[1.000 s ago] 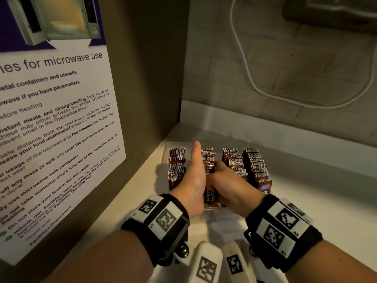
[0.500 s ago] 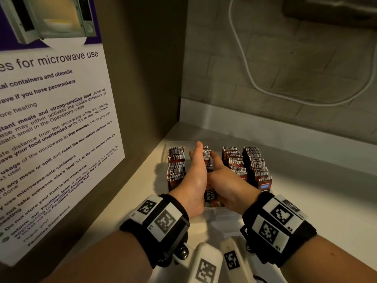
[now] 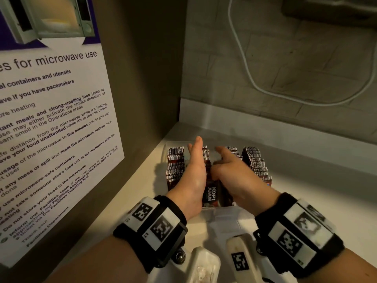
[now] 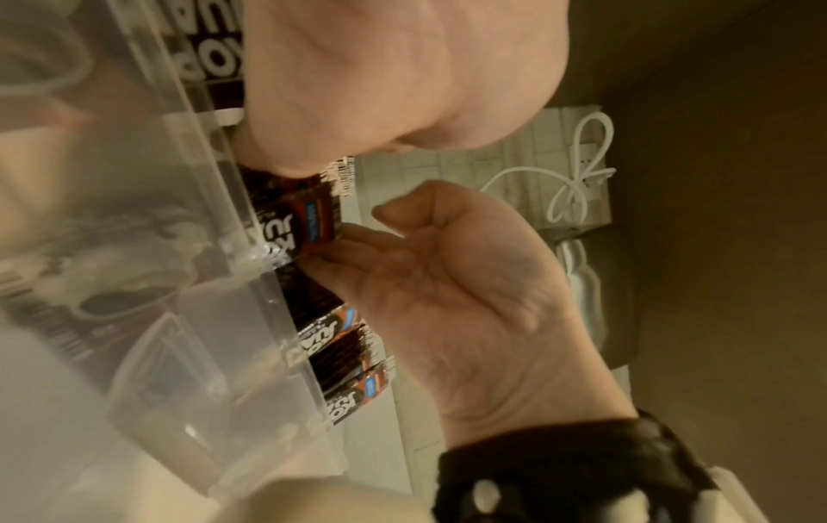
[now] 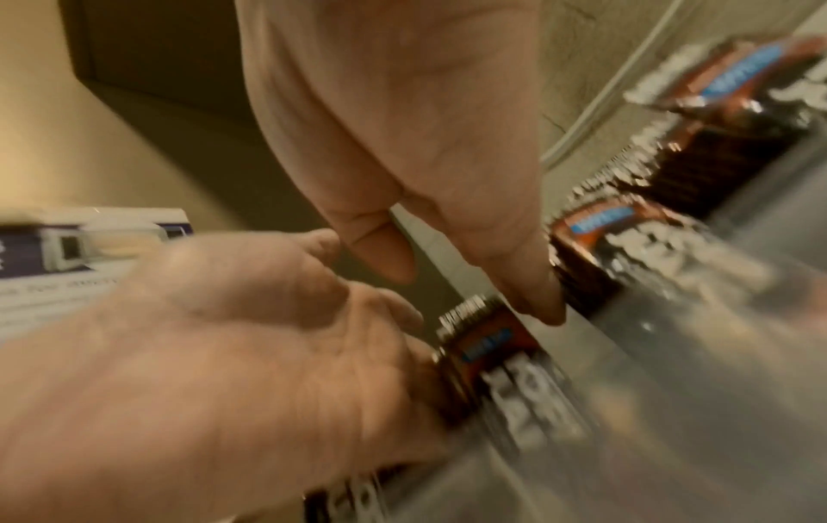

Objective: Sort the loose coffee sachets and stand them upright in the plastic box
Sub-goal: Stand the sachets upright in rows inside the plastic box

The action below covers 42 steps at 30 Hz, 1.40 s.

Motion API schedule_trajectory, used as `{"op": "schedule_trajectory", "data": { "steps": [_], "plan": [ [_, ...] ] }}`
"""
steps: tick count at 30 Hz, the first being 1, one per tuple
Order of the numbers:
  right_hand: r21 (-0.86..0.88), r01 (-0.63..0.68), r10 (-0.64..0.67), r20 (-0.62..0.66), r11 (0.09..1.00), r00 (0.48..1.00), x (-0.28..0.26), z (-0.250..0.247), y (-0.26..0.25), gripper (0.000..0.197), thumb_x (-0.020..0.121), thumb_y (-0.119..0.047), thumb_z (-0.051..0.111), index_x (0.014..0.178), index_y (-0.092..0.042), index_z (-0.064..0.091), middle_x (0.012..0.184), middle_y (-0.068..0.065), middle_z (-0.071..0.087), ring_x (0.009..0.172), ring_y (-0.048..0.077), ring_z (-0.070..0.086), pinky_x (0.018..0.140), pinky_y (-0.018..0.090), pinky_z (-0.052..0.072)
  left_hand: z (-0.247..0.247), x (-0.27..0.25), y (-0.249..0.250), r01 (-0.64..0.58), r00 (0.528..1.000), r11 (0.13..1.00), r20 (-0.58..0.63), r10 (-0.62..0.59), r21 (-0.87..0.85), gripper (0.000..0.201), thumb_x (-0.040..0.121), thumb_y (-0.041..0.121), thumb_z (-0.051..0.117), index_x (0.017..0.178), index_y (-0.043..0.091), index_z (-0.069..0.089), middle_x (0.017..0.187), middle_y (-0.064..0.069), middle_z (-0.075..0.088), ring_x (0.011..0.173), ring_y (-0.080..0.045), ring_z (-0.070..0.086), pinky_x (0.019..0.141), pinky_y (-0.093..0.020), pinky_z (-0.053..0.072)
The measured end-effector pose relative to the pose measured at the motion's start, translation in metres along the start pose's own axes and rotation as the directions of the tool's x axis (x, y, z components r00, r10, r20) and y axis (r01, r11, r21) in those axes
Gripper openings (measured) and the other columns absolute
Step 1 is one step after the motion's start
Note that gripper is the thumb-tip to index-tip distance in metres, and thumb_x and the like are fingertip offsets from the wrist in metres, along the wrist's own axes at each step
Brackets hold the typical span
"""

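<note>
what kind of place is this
Probably an office pantry or staff kitchenette: a microwave-use notice signed by a Facilities Department, a clear plastic box of Kopi Juan coffee sachets, on a white counter.

- A microwave-use notice [image 3: 51, 123] hangs on the dark side panel [image 3: 146, 68] at the left, with a microwave pictured at its top.
- A white cable [image 3: 251, 78] loops across the grey tiled wall [image 3: 306, 64] at the far side.
- A pale counter [image 3: 318, 193] runs right, beneath what may be an appliance [image 3: 330, 9], too blurred to name.
</note>
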State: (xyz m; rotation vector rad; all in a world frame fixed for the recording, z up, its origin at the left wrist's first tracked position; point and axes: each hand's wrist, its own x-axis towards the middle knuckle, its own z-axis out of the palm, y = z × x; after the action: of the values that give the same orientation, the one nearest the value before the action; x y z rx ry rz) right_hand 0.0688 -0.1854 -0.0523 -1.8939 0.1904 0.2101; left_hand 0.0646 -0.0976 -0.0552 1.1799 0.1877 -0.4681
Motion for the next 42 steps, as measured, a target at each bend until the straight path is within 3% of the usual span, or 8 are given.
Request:
{"op": "schedule_trajectory", "data": {
  "steps": [3,5,12,16,21,29,37,42],
  "plan": [
    [0.011,0.138,-0.133,-0.198,0.990,0.971,-0.012,-0.021,-0.013,0.048,0.088,0.007,0.046,0.129,-0.015,0.051,0.114,0.011,0.060,0.082,0.018,0.060,0.072,0.034,0.050,0.000,-0.003,0.001,-0.130,0.991,0.991,0.021,0.130,-0.013,0.092,0.069,0.086,0.040,0.149,0.046,0.020,0.152,-0.003,0.039,0.131,-0.020,0.049,0.105,-0.047,0.043],
    [0.024,0.186,-0.170,-0.303,0.982,0.938,-0.019,-0.036,-0.020,0.029,0.088,0.007,0.047,0.103,-0.013,0.060,0.096,0.014,0.064,0.080,0.025,0.060,0.073,0.035,0.047,0.002,-0.009,0.006,-0.217,0.976,0.976,-0.013,0.218,0.023,0.086,0.078,0.082,0.035,0.152,0.044,0.011,0.160,0.013,0.017,0.144,-0.009,0.022,0.117,-0.037,0.016],
    [-0.262,-0.047,0.004,-0.162,0.964,0.987,-0.035,-0.055,-0.008,0.008,0.086,-0.004,0.051,0.084,0.002,0.056,0.081,0.028,0.065,0.071,0.031,0.059,0.074,0.046,0.053,0.013,-0.010,0.002,-0.219,0.970,0.973,0.125,0.210,0.066,0.067,0.096,0.061,0.022,0.153,0.025,0.022,0.157,0.000,0.028,0.141,-0.007,0.029,0.114,-0.027,0.021],
    [-0.293,-0.107,0.065,-0.147,0.950,0.987,-0.036,-0.045,0.001,0.015,0.085,0.001,0.048,0.073,-0.008,0.050,0.062,0.007,0.048,0.056,0.021,0.044,0.057,0.033,0.040,0.031,-0.012,-0.007,-0.104,0.984,0.992,0.155,0.092,0.072,0.058,0.093,0.065,0.023,0.141,0.034,0.037,0.111,0.023,0.060,0.085,0.011,0.055,0.083,-0.011,0.040],
    [-0.309,-0.117,0.071,-0.155,0.944,0.985,-0.019,-0.037,0.014,0.019,0.084,-0.002,0.054,0.103,-0.004,0.052,0.092,0.014,0.066,0.081,0.029,0.065,0.068,0.041,0.055,0.042,-0.003,-0.015,-0.036,0.994,0.996,0.104,0.028,0.078,0.073,0.087,0.074,0.025,0.151,0.041,0.015,0.159,0.014,0.016,0.145,-0.007,0.017,0.119,-0.037,0.011],
    [-0.181,-0.147,0.124,-0.132,0.972,0.983,0.000,-0.031,0.027,0.037,0.085,0.002,0.050,0.118,-0.011,0.039,0.101,0.012,0.062,0.087,0.027,0.065,0.070,0.040,0.058,0.042,0.021,-0.023,0.064,0.998,0.997,-0.003,-0.064,-0.036,0.104,0.051,0.092,0.046,0.142,0.040,0.041,0.145,0.001,0.047,0.131,-0.024,0.046,0.110,-0.049,0.036],
    [-0.076,-0.126,0.120,-0.079,0.989,0.990,0.009,-0.031,0.032,0.048,0.082,-0.004,0.054,0.125,-0.016,0.040,0.108,0.006,0.064,0.098,0.025,0.064,0.084,0.048,0.056,0.048,0.020,-0.017,0.091,0.993,0.996,-0.082,-0.089,0.013,0.069,0.088,0.073,0.032,0.144,0.033,0.039,0.121,0.012,0.043,0.136,-0.018,0.038,0.101,-0.031,0.034],
    [0.022,-0.105,0.106,-0.036,0.994,0.994,0.012,-0.032,0.037,0.055,0.082,-0.002,0.058,0.129,-0.023,0.040,0.113,0.001,0.064,0.105,0.022,0.062,0.093,0.047,0.052,0.048,0.017,-0.015,0.097,0.991,0.994,-0.099,-0.092,0.044,0.073,0.088,0.073,0.031,0.148,0.032,0.033,0.156,0.005,0.030,0.143,-0.016,0.026,0.107,-0.031,0.026]
  ]
}}
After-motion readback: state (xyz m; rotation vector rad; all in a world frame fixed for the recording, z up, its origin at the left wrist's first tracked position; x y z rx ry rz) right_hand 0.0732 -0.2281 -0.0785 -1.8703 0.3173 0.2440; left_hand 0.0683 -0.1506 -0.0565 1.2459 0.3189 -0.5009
